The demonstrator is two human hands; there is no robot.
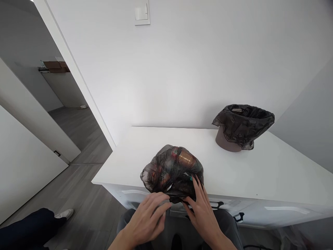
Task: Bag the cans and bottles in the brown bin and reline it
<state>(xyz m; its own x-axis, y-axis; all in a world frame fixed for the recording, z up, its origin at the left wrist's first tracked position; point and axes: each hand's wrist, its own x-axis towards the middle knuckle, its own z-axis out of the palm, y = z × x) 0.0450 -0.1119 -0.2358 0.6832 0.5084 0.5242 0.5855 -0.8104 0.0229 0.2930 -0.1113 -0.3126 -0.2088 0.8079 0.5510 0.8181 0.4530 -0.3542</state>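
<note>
A filled, see-through black plastic bag (173, 168) lies at the front edge of a white cabinet top (125, 152). Orange, red and green items show dimly through it. My left hand (149, 217) is at the bag's near left edge, thumb and fingers closed around the gathered plastic. At the bag's near right side, my right hand (201, 208) has its fingers spread over the opening, with the thumb and a finger at the plastic's rim. What lies under those fingertips is partly hidden.
A brown bin (225, 141) lined with a black bag (243, 126) stands at the back right of the cabinet top. Dark handles (239, 217) stick out from the cabinet front. Another person's leg and white shoe (66, 213) are at the lower left, near a doorway.
</note>
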